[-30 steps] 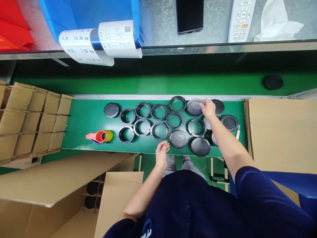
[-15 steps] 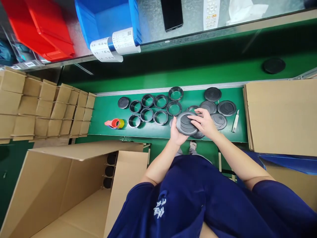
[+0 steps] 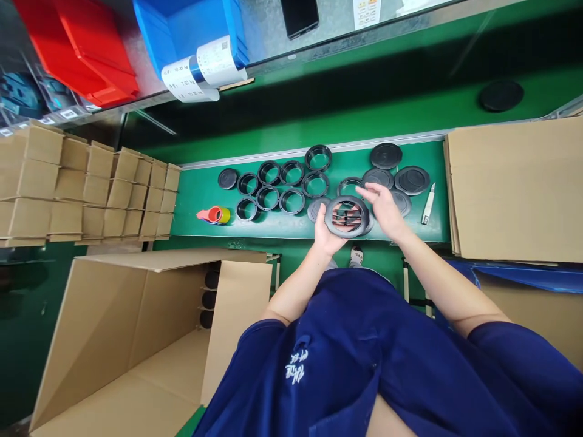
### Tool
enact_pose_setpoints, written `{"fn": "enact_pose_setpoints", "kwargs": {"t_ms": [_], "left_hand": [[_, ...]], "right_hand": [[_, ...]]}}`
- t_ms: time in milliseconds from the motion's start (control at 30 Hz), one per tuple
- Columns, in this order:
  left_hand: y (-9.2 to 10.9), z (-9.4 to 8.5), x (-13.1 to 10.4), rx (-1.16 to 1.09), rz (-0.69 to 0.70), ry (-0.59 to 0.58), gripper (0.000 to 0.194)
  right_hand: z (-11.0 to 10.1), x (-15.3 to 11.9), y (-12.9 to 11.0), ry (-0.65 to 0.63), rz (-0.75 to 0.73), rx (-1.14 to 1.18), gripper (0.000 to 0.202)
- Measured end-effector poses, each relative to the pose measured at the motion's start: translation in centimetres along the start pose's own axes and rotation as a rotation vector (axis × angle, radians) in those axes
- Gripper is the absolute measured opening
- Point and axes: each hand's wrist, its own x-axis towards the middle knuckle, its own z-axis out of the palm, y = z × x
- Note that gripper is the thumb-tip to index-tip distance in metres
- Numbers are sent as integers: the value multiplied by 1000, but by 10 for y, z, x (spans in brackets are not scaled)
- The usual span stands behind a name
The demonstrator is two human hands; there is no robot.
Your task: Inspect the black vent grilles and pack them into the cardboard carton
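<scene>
A round dark-grey air vent (image 3: 333,225) rests in my left hand (image 3: 327,237), held by its rim with fingers beneath it. Its slats stand open, and I can see through the gaps to the palm side. My right hand (image 3: 382,208) hovers just to the right of the vent, fingers apart, holding nothing. Below and behind the hands lie more round vents, one closed vent (image 3: 412,179) at the right and a grey disc (image 3: 317,209) partly covered by my left hand. Several black rings (image 3: 292,201) stand in rows to the left.
A utility knife (image 3: 428,205) lies near flat cardboard (image 3: 514,194) on the right. Red and yellow rings (image 3: 218,215) sit at the bench's left. An open carton (image 3: 104,321) stands lower left, cardboard dividers (image 3: 73,182) above it. A shelf holds a blue bin (image 3: 191,36).
The vent's slats have turned from closed to open. My right hand has lifted off its face and moved slightly right. The whole view has shifted a little.
</scene>
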Motion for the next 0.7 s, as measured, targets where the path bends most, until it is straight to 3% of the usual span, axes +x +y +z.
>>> {"fn": "enact_pose_setpoints", "kwargs": {"t_ms": [100,200,300,467,600,700], "left_hand": [[-10,-11,4,-10,-56,76,68],[-18,-24,11,26,-127,69,67],[-16,-37,18,88,-140,111,67],[6,-65,25,172,-97,255,57],[14,-96,18,188,-46,335,40],[13,-116,14,516,124,507,35]], "right_hand": [[24,-21,4,-232,-216,-246,87],[44,-25,14,-342,-179,-341,107],[52,3,34,-322,-40,-394,112],[64,76,82,-188,153,-654,111],[76,109,103,-224,173,-713,106],[78,121,100,-122,112,-713,95]]}}
